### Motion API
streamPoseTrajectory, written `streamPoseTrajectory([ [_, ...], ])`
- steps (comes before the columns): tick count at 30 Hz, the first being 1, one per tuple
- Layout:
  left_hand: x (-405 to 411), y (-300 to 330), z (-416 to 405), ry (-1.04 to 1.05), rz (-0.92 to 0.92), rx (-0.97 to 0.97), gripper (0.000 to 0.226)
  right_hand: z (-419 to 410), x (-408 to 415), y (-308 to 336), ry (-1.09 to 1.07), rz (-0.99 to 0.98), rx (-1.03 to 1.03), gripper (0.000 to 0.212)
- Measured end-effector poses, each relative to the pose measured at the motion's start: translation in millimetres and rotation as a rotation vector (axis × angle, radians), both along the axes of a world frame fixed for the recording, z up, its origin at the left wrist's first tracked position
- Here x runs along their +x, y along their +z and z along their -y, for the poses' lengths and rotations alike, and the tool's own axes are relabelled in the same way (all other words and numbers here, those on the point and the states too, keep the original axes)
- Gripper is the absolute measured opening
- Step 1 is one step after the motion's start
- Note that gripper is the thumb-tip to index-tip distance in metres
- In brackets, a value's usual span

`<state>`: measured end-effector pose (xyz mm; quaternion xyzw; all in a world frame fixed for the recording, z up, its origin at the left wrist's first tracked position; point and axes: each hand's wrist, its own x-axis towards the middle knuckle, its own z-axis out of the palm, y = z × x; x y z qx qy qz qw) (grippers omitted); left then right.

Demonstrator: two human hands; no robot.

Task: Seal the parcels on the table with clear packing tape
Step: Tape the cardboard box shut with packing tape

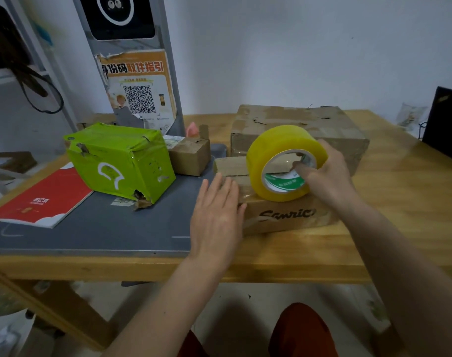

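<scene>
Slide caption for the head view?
Right hand holds tape roll on brown parcel; left hand presses its end.

My right hand (323, 173) and the tape roll (284, 163) hide part of the flat box's (284, 217) top. The laptop (444, 124) runs off the right edge.

A yellowish tape roll (284, 163) is standing on edge atop a flat brown parcel (284, 215). A bigger brown parcel (297, 132) is sitting behind; a green parcel (119, 161) is lying tilted to the left.

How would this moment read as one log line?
right hand: grips tape roll | left hand: flat on lettered box | seal: in progress
</scene>
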<state>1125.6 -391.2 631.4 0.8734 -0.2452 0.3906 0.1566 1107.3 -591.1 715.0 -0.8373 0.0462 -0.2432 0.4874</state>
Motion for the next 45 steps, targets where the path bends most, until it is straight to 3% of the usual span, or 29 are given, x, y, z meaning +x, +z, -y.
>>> streamPoseTrajectory([
  [5,-15,-4,15,0.082,-0.021,0.122,0.064,-4,2,-3,-0.051,0.001,-0.034,0.019],
  [9,-15,2,12,0.094,-0.038,0.132,0.068,-16,-3,-14,-0.064,0.000,0.213,0.038],
  [13,-23,2,16,0.095,-0.130,0.138,0.075,-25,-3,-19,-0.042,0.031,0.312,0.032],
  [21,-25,-3,12,0.111,-0.111,0.267,0.073,-1,-1,-7,-0.014,-0.024,0.109,0.018],
  [26,-28,-5,18,0.097,-0.136,0.240,0.076,19,-7,-3,-0.071,-0.066,0.086,0.023],
  [31,-20,19,24,0.125,-0.201,0.293,0.064,21,-1,-2,-0.105,-0.109,0.049,0.022],
  [34,-16,41,35,0.141,-0.352,0.358,0.060,22,0,-7,-0.129,-0.115,0.075,0.028],
  [36,-6,45,44,0.082,-0.432,0.297,0.070,23,2,-9,-0.141,-0.119,0.089,0.032],
  [39,6,40,55,0.006,-0.567,0.288,0.108,24,3,-11,-0.165,-0.122,0.104,0.038],
  [42,11,34,59,0.058,-0.512,0.393,0.103,17,1,-18,-0.184,-0.100,0.112,0.045],
  [45,11,33,59,0.068,-0.505,0.403,0.100,12,4,-29,-0.282,-0.084,-0.047,0.042],
])
